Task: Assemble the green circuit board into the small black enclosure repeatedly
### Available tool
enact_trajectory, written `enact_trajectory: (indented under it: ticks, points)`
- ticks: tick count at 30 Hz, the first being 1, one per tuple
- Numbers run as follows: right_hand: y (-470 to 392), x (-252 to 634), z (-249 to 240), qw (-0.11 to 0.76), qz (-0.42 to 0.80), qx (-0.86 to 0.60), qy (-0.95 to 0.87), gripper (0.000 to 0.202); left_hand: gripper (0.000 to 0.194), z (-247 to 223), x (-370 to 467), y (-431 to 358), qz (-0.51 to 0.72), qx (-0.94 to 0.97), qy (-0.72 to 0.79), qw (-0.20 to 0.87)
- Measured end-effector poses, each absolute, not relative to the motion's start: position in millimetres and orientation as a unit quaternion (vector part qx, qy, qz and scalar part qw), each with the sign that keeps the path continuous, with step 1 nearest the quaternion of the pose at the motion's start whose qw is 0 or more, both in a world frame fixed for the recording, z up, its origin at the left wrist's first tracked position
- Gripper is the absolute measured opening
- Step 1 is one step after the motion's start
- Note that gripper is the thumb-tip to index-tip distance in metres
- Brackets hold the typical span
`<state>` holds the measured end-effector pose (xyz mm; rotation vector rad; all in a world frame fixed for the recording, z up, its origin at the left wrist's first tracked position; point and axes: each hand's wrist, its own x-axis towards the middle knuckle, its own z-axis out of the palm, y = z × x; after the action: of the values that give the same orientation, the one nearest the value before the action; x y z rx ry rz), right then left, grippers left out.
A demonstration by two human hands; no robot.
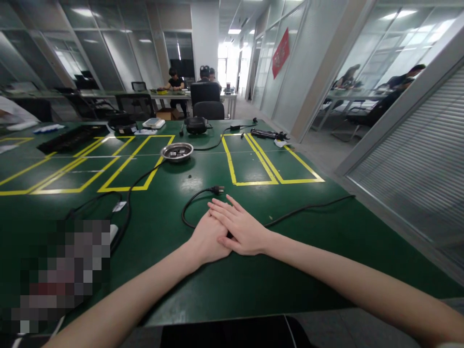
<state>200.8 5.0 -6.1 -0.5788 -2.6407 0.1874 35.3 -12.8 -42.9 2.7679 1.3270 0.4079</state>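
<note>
My right hand (241, 227) lies flat over my left hand (210, 237), its fingers stretched out and slightly apart. Most of the left hand's fingers are hidden beneath it, so their pose does not show. Both hands rest on the green table near its front. A black power cord (184, 212) loops beside the left hand, passes out of sight at the hands and comes out on the right. Its plug (218, 189) lies just beyond the fingertips. Whether the left hand touches the cord is hidden.
A metal bowl (177, 152) with small metal pieces stands farther back. Yellow tape (255, 183) marks rectangles on the green table (326, 270). A folded black tripod (270, 134), a black case (196, 125) and a black tray (72, 139) lie behind. A blurred-out object (65, 270) is at left.
</note>
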Motion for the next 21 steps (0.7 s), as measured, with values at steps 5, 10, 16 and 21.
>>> enact_trajectory:
  ticks: [5, 10, 16, 21]
  points:
    - [15, 171, 8, 0.164, 0.068, -0.027, -0.984, 0.063, 0.083, -78, 94, 7, 0.146, 0.842, 0.517, 0.04]
    - [12, 160, 6, 0.174, 0.074, -0.028, -0.982, 0.063, 0.083, -95, 150, 22, 0.16, 0.786, 0.595, 0.045]
    - [7, 165, 2, 0.194, 0.096, -0.04, -0.975, 0.059, 0.069, -123, 59, -10, 0.162, 0.82, 0.549, 0.011]
    - [4, 164, 1, 0.208, 0.077, -0.038, -0.974, 0.06, 0.057, -127, 60, -24, 0.074, 0.758, 0.647, 0.026]
